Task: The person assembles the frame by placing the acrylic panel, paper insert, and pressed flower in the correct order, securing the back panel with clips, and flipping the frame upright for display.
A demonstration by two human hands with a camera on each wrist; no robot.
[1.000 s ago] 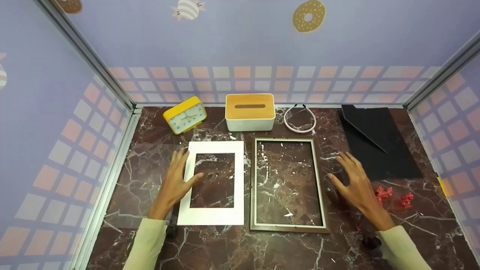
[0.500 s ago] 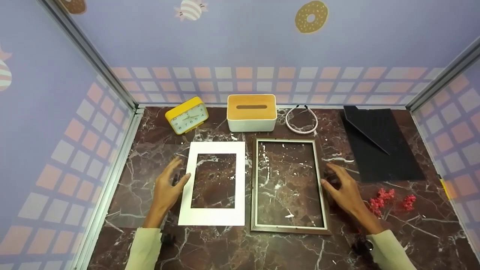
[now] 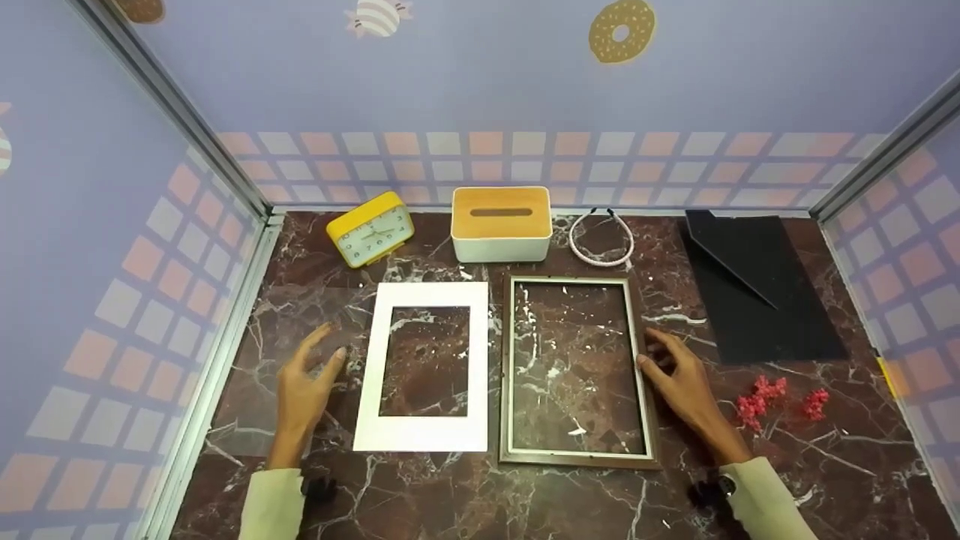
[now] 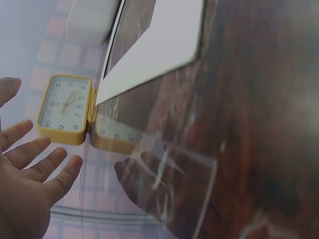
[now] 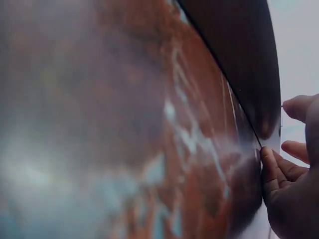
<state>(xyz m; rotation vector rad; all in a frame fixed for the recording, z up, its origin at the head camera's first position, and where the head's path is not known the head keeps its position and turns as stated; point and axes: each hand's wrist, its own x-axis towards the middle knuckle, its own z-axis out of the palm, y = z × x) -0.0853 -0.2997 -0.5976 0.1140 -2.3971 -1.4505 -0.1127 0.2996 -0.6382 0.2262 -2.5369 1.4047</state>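
A brown picture frame [image 3: 507, 367] with a pale inner edge lies on the marbled tabletop. My right hand [image 3: 686, 386] pinches its right side, thumb on the upper face; the right wrist view has fingertips [image 5: 268, 155] at the lower edge of the frame's side [image 5: 251, 64]. To the left of the frame lies a white picture mat [image 3: 420, 433] with a rectangular opening. My left hand [image 3: 301, 394] hovers left of the mat, fingers apart and holding nothing, over a clear sheet [image 3: 247, 409]. In the left wrist view that hand's fingers [image 4: 42, 164] are spread.
Along the back stand a yellow alarm clock [image 3: 375, 236], a tissue box [image 3: 501, 247] and a pale headband [image 3: 600, 262]. A black backing board [image 3: 780, 322] with a stand leg lies at the right. Red flower sprigs [image 3: 761, 397] lie near my right wrist.
My left hand has moved left, off the mat. My right hand has come inward to the frame's right side and taken hold of it. The frame and mat have stayed in place.
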